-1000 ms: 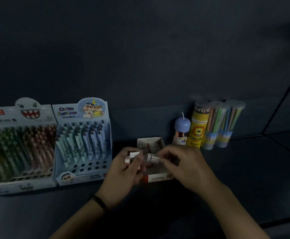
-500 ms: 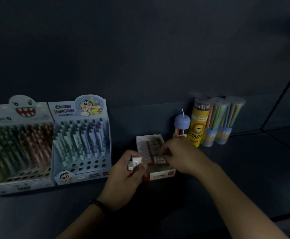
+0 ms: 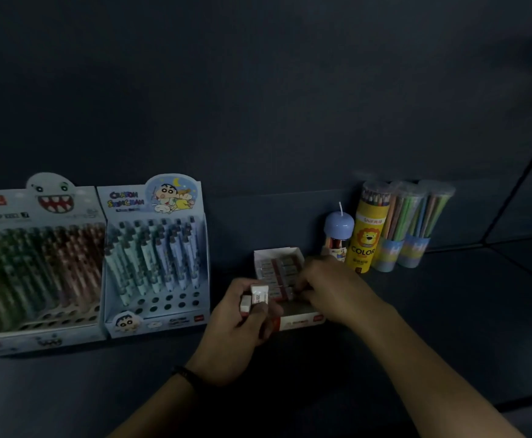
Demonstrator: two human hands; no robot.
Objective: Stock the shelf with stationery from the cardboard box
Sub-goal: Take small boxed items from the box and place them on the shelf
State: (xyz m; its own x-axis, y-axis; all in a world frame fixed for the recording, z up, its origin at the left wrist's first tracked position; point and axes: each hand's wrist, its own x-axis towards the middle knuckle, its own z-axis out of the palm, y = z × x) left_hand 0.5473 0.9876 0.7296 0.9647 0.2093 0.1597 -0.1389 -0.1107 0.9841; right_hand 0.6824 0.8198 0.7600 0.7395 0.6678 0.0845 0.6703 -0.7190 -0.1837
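We see the left hand (image 3: 236, 324) curled tight round two white erasers (image 3: 259, 297), thumb under them, held up just left of the box (image 3: 299, 322). The right hand (image 3: 334, 289) reaches into the box from the right, fingers bent down onto the packed erasers (image 3: 277, 267). We can't tell if it pinches one or only touches. The box sits open on the shelf (image 3: 448, 327), between the pen display (image 3: 155, 257) and the yellow tube (image 3: 366, 241). A second display (image 3: 37, 273) stands far left and clear tubes (image 3: 413, 229) far right.
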